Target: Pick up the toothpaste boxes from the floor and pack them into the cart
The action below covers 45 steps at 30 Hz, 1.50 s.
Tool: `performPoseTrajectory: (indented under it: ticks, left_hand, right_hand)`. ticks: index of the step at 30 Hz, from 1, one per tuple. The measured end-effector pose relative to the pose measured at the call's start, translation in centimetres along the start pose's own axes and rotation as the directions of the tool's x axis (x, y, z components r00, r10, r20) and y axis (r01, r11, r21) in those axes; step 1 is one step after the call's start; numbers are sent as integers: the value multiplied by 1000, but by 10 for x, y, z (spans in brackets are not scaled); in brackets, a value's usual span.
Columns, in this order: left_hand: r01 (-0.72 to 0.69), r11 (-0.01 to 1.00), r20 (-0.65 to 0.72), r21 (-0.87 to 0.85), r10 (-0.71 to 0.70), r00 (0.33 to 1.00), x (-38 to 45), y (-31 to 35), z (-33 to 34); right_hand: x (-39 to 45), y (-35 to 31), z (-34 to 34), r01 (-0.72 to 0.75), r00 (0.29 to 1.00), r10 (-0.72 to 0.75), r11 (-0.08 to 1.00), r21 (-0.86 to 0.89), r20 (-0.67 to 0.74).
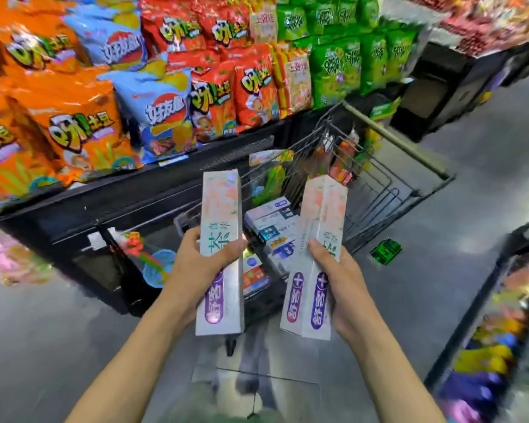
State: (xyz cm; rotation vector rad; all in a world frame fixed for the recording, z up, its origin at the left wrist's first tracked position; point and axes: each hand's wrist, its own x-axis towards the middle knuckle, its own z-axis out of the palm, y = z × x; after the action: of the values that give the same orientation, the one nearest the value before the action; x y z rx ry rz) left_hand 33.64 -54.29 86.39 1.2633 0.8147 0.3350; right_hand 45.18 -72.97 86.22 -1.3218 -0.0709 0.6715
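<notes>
Toothpaste boxes, held above cart (376,190)
L hand (196,264) grips 1 box (221,254); R hand (339,276) grips 2 boxes (316,257) side by side; more boxes (272,221) in cart.

- Toothpaste boxes (221,239): glossy printed cardboard.
- Cart (376,184): dark metal wire is seen.
- Snack bags (83,132): shiny plastic film.
- Floor (440,285): smooth, polished grey, reflections are shown.

One toothpaste box (221,239) is gripped upright by the left hand (196,264), and a second box (316,254) by the right hand (339,279), above the cart (379,190) already holding boxes.
</notes>
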Motion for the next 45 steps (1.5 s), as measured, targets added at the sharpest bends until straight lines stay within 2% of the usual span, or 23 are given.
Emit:
performPoseTrajectory:
  ticks: [7,12,17,22,25,27,30,34,37,40,43,45]
  left_hand:
    - [61,996,2,65,-61,998,70,-7,30]
    - [86,987,21,133,-89,996,134,-16,35]
    - [92,934,-5,345,-96,995,194,-27,34]
    - [108,762,-37,639,-109,993,259,-57,28]
    - [76,541,2,837,-142,990,306,-85,29]
    - [17,430,45,903,-133,990,339,-109,27]
    - [-65,303,109,951,-130,986,386,-146,19]
    - [-63,248,93,967,-113,989,432,-194,11]
    - [-113,136,127,984,-96,987,460,-228,1]
    - [-186,55,191,981,-83,978,479,-250,-13]
    - [-289,-55,290,956,9,957,490,-267,-23]
    - [-283,-129,292,950,53,955,490,-275,-26]
  right_hand:
    - [70,-5,-28,-82,996,81,997,-7,-43]
    - [127,-16,-31,-121,988,110,987,-107,-111]
    - [187,-16,-32,-151,985,123,954,-257,-123]
    - [253,9,-32,-123,992,110,877,-464,-56]
    - [299,33,-38,-139,986,167,823,-551,0]
    - [332,52,-44,-104,978,194,764,-637,72]
    - [380,78,-54,-35,949,252,682,-731,190]
    - [445,118,-61,45,913,290,625,-780,285]
    - [479,148,-69,37,895,321,639,-768,310]
    - [500,172,-78,104,888,306,591,-800,342]
    - [509,185,-84,164,861,340,518,-840,378]
    - [509,189,-86,180,839,376,492,-852,394]
